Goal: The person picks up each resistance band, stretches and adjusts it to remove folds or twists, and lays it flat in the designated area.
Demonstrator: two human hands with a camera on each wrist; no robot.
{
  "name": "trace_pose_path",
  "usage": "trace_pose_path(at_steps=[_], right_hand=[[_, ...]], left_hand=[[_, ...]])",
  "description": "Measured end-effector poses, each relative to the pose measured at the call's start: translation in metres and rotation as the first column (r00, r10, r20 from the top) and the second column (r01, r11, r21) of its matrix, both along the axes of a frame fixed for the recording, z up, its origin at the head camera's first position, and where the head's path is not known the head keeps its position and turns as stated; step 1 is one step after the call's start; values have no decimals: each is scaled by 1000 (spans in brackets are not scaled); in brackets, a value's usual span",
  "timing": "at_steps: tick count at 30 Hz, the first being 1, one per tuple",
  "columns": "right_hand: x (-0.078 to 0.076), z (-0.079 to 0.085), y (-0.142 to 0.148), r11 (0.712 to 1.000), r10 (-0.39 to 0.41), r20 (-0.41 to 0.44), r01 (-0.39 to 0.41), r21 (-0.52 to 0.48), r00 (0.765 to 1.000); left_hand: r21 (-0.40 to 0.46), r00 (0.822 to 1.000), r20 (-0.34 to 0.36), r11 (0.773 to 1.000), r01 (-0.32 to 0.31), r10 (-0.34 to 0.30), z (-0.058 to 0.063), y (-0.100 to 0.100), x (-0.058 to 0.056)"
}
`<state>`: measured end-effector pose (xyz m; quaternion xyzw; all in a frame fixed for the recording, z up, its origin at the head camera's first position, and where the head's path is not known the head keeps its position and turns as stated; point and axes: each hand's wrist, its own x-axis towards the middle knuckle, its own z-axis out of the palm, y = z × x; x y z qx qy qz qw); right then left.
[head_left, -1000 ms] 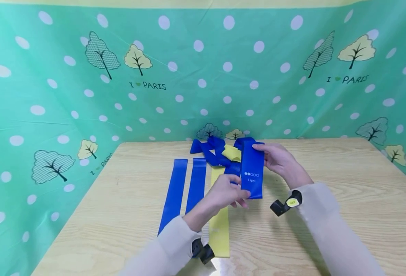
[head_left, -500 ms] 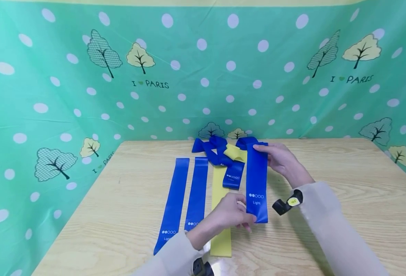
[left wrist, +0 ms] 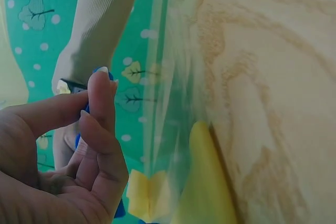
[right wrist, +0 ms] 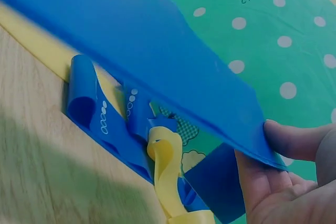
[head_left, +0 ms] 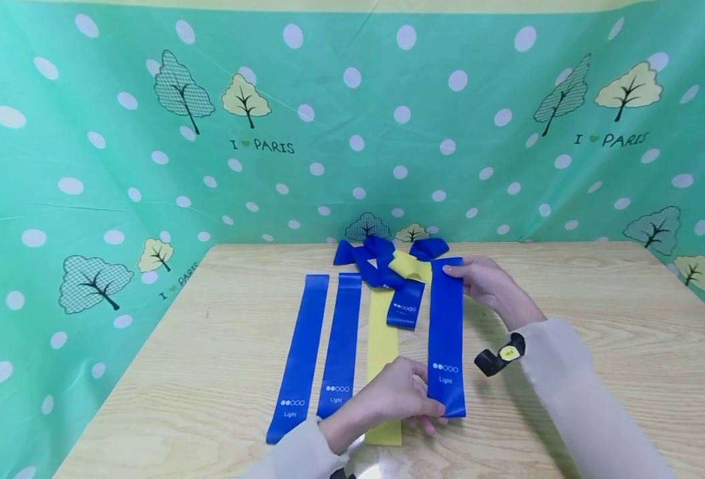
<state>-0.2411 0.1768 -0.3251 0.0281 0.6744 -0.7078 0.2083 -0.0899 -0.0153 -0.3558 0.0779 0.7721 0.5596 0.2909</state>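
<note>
A blue resistance band (head_left: 446, 319) printed "Light" is stretched flat between both hands, right of a yellow band. My left hand (head_left: 397, 396) pinches its near end between thumb and fingers; the left wrist view shows those curled fingers (left wrist: 100, 129) with only a sliver of blue. At the far end, my right hand (head_left: 489, 286) grips the band with the thumb on top. In the right wrist view the band (right wrist: 157, 61) spans above the tabletop, seen nearly along its edge. Left of it lie the yellow band (head_left: 382, 339) and two flat blue bands (head_left: 301, 346), side by side.
Tangled blue bands (head_left: 379, 263) and a curled yellow band (head_left: 412, 267) lie at the table's back, with a printed blue end (head_left: 405, 306) reaching forward. A green polka-dot cloth (head_left: 328, 93) hangs behind the wooden table (head_left: 598, 346).
My left hand has moved toward me with the near end, drawing the blue band out from folded to long and flat. The right hand has shifted slightly nearer.
</note>
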Motion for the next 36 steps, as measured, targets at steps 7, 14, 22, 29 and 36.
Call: trace_pose_path(at_steps=[7,14,22,29,36], right_hand=[[-4,-6,-2,1000,17,-1,-17,-6,1000],[-10,-11,0,1000,-6,-2,6,16,1000],[-13,-19,2,997,-26,-5,26,69,1000],[-15,-22,5,997,-55,-12,56,61,998],[-17,-25,6,996,-59,-19,61,62,998]], left_hand=[[6,999,23,1000,23,-23,-3,-2,4],[26,995,49,996,88,-89,-9,0,11],[8,985,69,987,160,-160,-15,3,19],[-33,989,43,989,142,-141,-16,5,21],[-82,991,52,989,126,-122,-15,8,20]])
